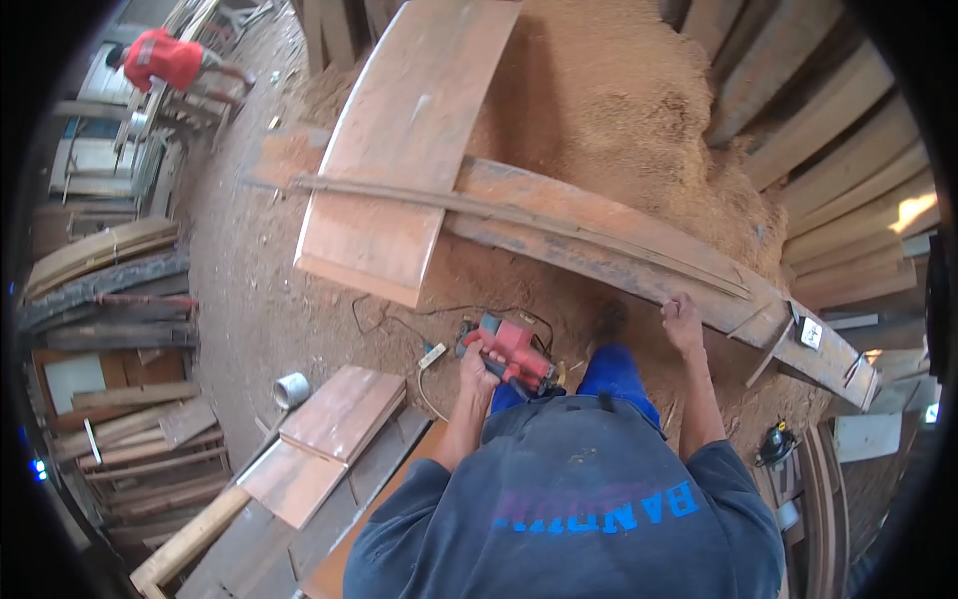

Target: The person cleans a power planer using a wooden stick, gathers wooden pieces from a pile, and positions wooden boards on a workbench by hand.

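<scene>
My left hand is wrapped round the handle of a red electric planer, held low in front of my blue trousers. A dark cord runs on the ground near it. Fingers curled, my right hand is at the near edge of a long thick plank; whether it pinches anything is hidden. Thin wood strips lie along that plank. A wide reddish board lies crosswise at the plank's left part, under the strips. A white label shows at the plank's right end.
Sawdust is heaped beyond the plank. Boards are stacked at lower left, beside a white can. Timber leans at right; more wood is piled at left. A person in a red shirt bends over at upper left.
</scene>
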